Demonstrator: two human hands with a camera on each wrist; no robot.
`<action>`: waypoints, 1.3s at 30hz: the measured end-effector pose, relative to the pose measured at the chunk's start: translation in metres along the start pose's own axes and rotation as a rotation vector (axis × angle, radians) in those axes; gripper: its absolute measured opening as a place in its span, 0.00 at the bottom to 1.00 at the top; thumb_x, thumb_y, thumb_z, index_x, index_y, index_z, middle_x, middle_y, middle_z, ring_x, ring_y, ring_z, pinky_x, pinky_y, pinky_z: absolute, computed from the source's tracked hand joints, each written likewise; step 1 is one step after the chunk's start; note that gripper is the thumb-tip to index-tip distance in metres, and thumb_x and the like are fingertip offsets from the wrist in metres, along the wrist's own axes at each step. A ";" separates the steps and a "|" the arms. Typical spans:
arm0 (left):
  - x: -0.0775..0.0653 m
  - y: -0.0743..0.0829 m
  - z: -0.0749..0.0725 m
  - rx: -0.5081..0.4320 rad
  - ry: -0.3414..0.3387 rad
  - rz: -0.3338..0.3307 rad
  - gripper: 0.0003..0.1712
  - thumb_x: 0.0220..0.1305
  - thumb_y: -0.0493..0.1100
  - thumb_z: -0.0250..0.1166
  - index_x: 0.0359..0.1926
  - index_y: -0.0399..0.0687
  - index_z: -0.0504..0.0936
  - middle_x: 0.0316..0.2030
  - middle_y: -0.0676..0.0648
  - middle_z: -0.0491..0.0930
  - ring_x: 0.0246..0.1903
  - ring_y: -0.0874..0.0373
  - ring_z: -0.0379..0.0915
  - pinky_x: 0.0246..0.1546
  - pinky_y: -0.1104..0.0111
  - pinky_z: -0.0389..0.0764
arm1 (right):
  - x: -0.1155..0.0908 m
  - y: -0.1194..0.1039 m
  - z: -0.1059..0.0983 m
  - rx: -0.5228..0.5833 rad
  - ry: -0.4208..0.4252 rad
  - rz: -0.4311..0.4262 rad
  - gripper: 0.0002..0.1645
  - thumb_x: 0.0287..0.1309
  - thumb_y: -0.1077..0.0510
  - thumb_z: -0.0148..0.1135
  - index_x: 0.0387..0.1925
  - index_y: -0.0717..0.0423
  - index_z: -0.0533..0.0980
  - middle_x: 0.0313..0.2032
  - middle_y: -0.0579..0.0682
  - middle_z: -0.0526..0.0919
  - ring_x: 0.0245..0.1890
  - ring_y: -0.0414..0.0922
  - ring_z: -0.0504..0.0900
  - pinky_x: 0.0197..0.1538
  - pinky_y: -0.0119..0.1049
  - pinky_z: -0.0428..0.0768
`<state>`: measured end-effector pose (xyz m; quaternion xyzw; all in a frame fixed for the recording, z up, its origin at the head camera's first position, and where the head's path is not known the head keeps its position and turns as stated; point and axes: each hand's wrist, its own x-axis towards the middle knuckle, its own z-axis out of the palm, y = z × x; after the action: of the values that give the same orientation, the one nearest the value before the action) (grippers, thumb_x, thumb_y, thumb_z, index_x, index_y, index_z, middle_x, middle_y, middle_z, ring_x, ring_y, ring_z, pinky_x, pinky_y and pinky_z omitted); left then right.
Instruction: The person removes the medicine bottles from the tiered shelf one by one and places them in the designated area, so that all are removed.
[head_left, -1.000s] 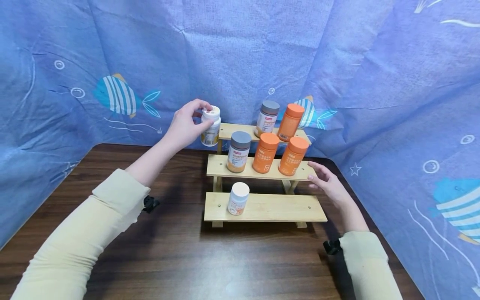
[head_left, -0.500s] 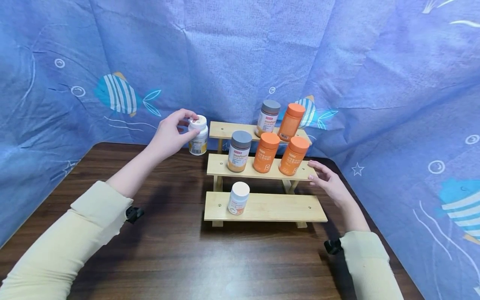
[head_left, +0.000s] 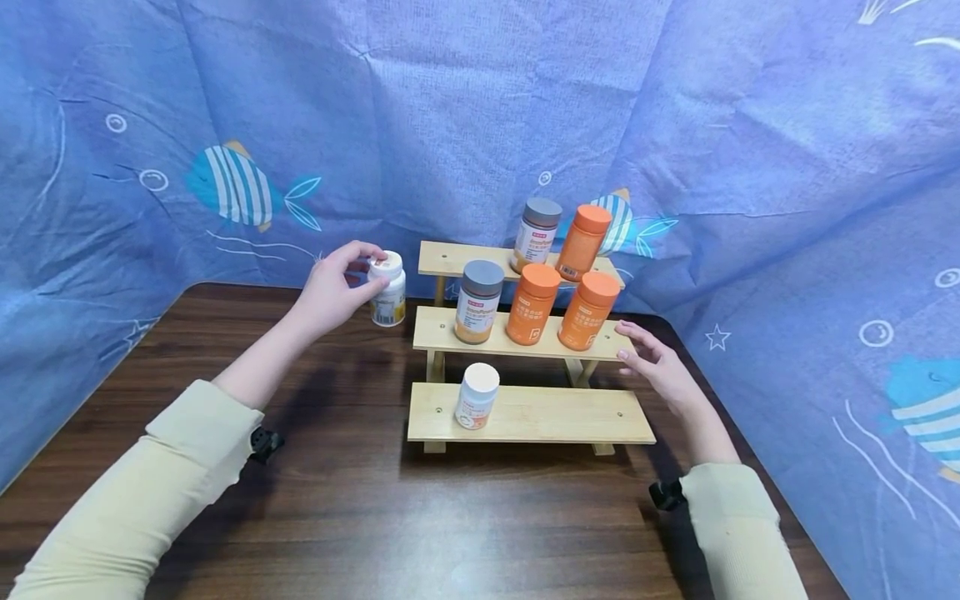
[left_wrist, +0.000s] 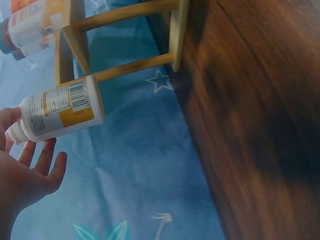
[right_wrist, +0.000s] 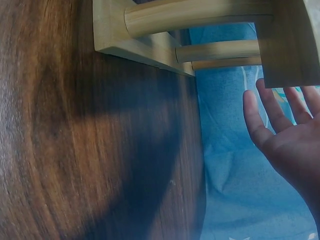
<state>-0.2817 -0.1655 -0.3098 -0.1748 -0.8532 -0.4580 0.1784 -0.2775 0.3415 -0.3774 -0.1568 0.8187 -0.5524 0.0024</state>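
My left hand grips a white pill bottle near its cap, left of the wooden tiered shelf. In the left wrist view the bottle shows a yellow-and-white label with a barcode, and its base stands off from the dark tabletop. At the shelf's right side, my right hand has its fingertips by the end of the middle tier. The right wrist view shows that hand with fingers extended at the edge of a wooden board, holding nothing.
A grey-capped bottle and an orange bottle stand on the top tier. Another grey-capped bottle and two orange ones occupy the middle tier. One small white bottle sits on the bottom tier. A blue fish-print cloth hangs behind.
My left hand has carried the white pill bottle from beside the top tier's left end leftward and down. The right hand stays by the middle tier.
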 end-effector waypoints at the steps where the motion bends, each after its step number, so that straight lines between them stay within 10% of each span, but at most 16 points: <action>1: 0.000 -0.002 0.002 -0.005 0.002 -0.002 0.19 0.59 0.42 0.66 0.51 0.44 0.75 0.51 0.43 0.76 0.47 0.46 0.76 0.48 0.53 0.76 | 0.000 0.000 0.000 -0.001 -0.001 0.005 0.33 0.65 0.58 0.55 0.68 0.63 0.59 0.71 0.58 0.53 0.49 0.31 0.74 0.46 0.39 0.82; 18: 0.001 -0.072 0.025 -0.042 0.108 -0.077 0.18 0.59 0.38 0.66 0.50 0.40 0.75 0.52 0.37 0.76 0.46 0.41 0.78 0.47 0.50 0.78 | 0.002 0.001 0.001 0.016 -0.024 0.056 0.34 0.66 0.56 0.55 0.69 0.58 0.57 0.72 0.54 0.50 0.53 0.30 0.72 0.48 0.42 0.81; 39: 0.014 -0.111 0.047 -0.036 0.170 -0.188 0.19 0.59 0.36 0.66 0.51 0.39 0.75 0.50 0.35 0.77 0.45 0.43 0.75 0.50 0.49 0.73 | 0.001 0.003 -0.006 -0.028 -0.053 0.017 0.32 0.67 0.59 0.53 0.68 0.62 0.57 0.72 0.58 0.50 0.53 0.29 0.71 0.49 0.44 0.80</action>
<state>-0.3516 -0.1812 -0.4072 -0.0579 -0.8394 -0.5009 0.2031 -0.2799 0.3475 -0.3781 -0.1647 0.8273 -0.5364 0.0265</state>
